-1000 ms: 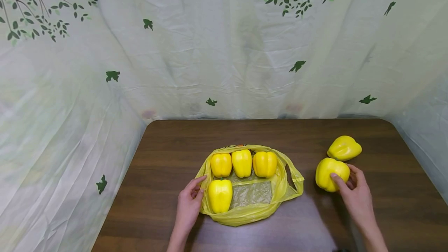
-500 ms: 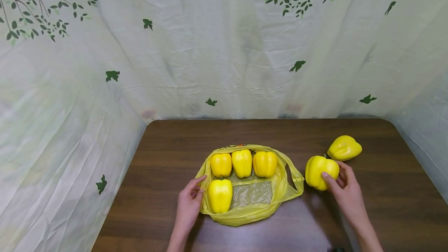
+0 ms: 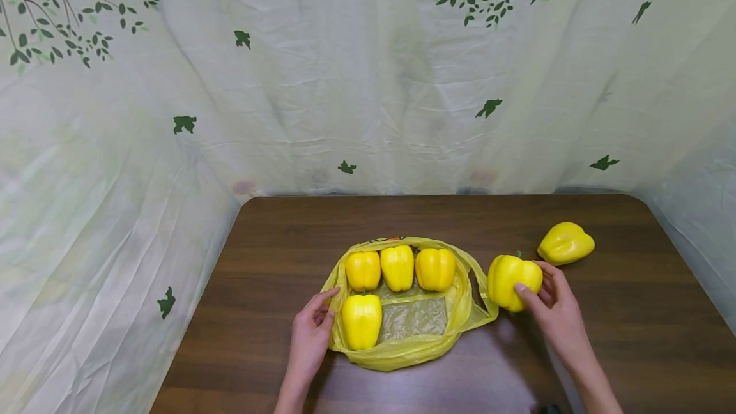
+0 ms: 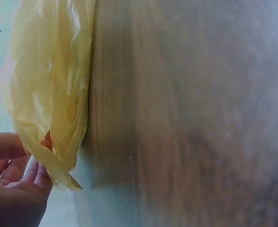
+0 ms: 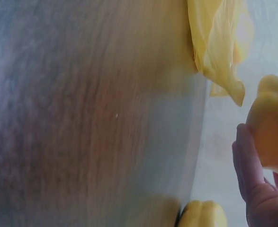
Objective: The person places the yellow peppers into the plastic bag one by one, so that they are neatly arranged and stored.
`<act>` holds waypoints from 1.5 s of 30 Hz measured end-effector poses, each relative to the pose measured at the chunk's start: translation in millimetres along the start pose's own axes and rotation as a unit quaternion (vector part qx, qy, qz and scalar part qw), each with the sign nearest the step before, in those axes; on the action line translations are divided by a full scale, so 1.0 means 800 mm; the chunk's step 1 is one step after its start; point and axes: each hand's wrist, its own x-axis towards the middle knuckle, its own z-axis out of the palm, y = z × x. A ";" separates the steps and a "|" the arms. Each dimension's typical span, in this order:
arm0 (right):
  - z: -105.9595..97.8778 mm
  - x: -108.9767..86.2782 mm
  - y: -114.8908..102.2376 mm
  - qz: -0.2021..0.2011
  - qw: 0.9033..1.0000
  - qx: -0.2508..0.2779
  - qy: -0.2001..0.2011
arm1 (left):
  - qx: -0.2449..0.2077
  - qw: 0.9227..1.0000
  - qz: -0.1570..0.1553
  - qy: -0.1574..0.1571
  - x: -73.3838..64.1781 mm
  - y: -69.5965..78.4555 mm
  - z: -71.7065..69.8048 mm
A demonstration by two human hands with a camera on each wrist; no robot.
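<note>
A yellow plastic bag [image 3: 411,355] lies wide-mouthed on the table, with several yellow bell peppers [image 3: 361,322] inside, three along its far side and one at the near left. At the bag's left edge my left hand [image 3: 310,337] holds the thin plastic between thumb and fingers; the left wrist view shows the bag's loop [image 4: 53,163] at those fingers. My right hand [image 3: 560,312] grips another yellow bell pepper [image 3: 512,283] by its right side, stem up, right beside the bag's right handle. In the right wrist view this pepper [image 5: 273,127] is raised, partly cut off by the frame.
One more yellow bell pepper [image 3: 566,243] lies on its side at the back right of the brown wooden table [image 3: 299,219]. A pale curtain [image 3: 368,94] with printed leaves hangs behind the table and along its sides. A small dark object [image 3: 546,409] shows at the bottom edge.
My right hand has carried its pepper leftward, away from the pepper lying behind it and up to the bag's right handle. The left hand and the bag have stayed still.
</note>
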 end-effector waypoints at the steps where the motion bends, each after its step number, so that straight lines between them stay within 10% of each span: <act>1: 0.001 0.000 0.000 -0.002 1.000 0.001 -0.002 | 0.000 1.000 0.001 0.000 0.000 0.000 0.000; 15: 0.017 0.002 -0.006 -0.017 0.999 0.000 -0.030 | 0.018 1.000 -0.011 -0.002 -0.003 0.032 -0.002; 21: 0.023 0.001 -0.009 -0.027 0.999 -0.017 -0.030 | 0.016 1.000 0.001 0.001 0.002 0.001 0.000; 45: 0.048 -0.003 -0.020 -0.026 0.997 -0.007 -0.077 | 0.010 1.000 -0.002 0.002 0.000 0.002 -0.001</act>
